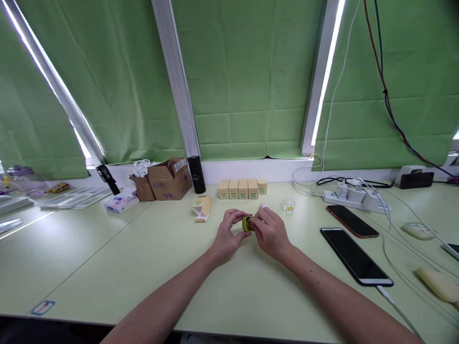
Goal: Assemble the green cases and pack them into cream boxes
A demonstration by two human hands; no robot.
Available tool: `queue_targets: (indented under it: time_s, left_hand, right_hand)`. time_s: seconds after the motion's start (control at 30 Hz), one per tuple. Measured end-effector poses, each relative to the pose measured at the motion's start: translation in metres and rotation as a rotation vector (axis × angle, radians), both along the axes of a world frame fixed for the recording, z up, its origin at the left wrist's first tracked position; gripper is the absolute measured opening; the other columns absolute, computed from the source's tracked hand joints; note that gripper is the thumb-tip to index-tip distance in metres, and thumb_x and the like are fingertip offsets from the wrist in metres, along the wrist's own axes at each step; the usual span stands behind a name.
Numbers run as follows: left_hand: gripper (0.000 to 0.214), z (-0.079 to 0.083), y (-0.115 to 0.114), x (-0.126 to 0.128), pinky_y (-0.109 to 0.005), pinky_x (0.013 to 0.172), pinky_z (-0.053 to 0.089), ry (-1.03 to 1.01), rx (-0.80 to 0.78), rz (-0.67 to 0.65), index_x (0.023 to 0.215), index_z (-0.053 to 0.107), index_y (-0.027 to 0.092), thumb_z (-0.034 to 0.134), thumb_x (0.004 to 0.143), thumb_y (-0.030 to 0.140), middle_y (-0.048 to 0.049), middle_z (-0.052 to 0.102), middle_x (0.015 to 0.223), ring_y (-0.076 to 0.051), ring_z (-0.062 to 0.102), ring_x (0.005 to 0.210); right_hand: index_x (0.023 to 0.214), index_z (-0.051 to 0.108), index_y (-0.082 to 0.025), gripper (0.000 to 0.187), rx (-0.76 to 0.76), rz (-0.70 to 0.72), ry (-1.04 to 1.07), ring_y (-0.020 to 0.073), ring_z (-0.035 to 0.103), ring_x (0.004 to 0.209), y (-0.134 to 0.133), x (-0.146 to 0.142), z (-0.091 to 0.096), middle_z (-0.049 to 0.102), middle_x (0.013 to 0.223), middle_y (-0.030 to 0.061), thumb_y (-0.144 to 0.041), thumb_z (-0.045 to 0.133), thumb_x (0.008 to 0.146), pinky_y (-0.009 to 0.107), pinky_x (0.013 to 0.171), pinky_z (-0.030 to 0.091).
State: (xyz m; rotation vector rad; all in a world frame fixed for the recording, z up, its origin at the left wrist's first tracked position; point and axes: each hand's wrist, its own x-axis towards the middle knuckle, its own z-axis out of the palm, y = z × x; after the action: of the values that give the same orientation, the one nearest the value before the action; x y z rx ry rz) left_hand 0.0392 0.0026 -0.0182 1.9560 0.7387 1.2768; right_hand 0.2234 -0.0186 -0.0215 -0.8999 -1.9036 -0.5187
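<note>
Both my hands meet over the middle of the pale green table (118,267), pinching a small olive-green round object (247,223) between them. My left hand (229,235) curls its fingers round the object's left side. My right hand (270,233) grips it from the right, fingers closed. Just behind the right hand a small white piece (263,206) lies on the table. An open beige carton (202,208) lies on its side to the left. Behind stands a row of several small beige boxes with green labels (243,188).
A small clear dish with something yellow (288,206) sits at right. Two phones (355,255) (352,220), a power strip with chargers and cables (349,195), and a mouse (418,231) fill the right side. A black cylinder (196,174), cardboard boxes (168,179) and tissue pack (121,202) stand at back left.
</note>
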Motion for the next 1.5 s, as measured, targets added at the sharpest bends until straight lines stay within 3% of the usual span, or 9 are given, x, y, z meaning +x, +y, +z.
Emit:
queue_targets:
  time_s: [0.8, 1.1, 1.33, 1.5]
  left_hand:
    - [0.048, -0.003, 0.004, -0.003, -0.050, 0.115, 0.049, 0.018, 0.001, -0.036, 0.119, 0.070, 0.027, 0.076, 0.076, 0.006, -0.0059, 0.056, 0.122, -0.023, 0.062, 0.120]
    - [0.044, 0.001, 0.006, -0.002, -0.049, 0.113, 0.048, 0.027, 0.013, 0.054, 0.118, 0.071, 0.026, 0.077, 0.077, 0.010, -0.0074, 0.059, 0.122, -0.025, 0.059, 0.123]
    - [0.045, -0.003, 0.010, -0.004, -0.049, 0.114, 0.044, 0.017, 0.037, 0.162, 0.117, 0.071, 0.028, 0.081, 0.076, 0.015, -0.0069, 0.060, 0.119, -0.026, 0.054, 0.126]
    - [0.047, -0.005, 0.008, -0.003, -0.047, 0.114, 0.044, 0.031, 0.053, 0.143, 0.120, 0.070, 0.030, 0.084, 0.076, 0.021, -0.0069, 0.059, 0.121, -0.026, 0.054, 0.127]
  right_hand:
    - [0.086, 0.069, -0.019, 0.020, 0.028, 0.042, -0.035, 0.0201, 0.045, 0.076, 0.003, 0.002, -0.002, 0.062, 0.077, 0.0048, -0.005, 0.056, 0.092, 0.034, 0.069, 0.042]
    - [0.117, 0.064, -0.020, 0.031, -0.045, 0.110, -0.044, 0.0229, 0.057, 0.082, 0.000, 0.011, 0.003, 0.069, 0.092, 0.0074, -0.007, 0.053, 0.091, 0.038, 0.075, 0.050]
    - [0.145, 0.046, -0.020, 0.057, -0.106, 0.119, -0.008, 0.0314, 0.062, 0.116, -0.006, 0.007, 0.004, 0.063, 0.130, 0.0162, -0.010, 0.054, 0.089, 0.046, 0.086, 0.058]
    - [0.148, 0.041, -0.023, 0.060, -0.143, 0.162, 0.024, 0.0294, 0.064, 0.118, -0.004, 0.004, 0.000, 0.066, 0.129, 0.0141, -0.007, 0.052, 0.091, 0.047, 0.091, 0.061]
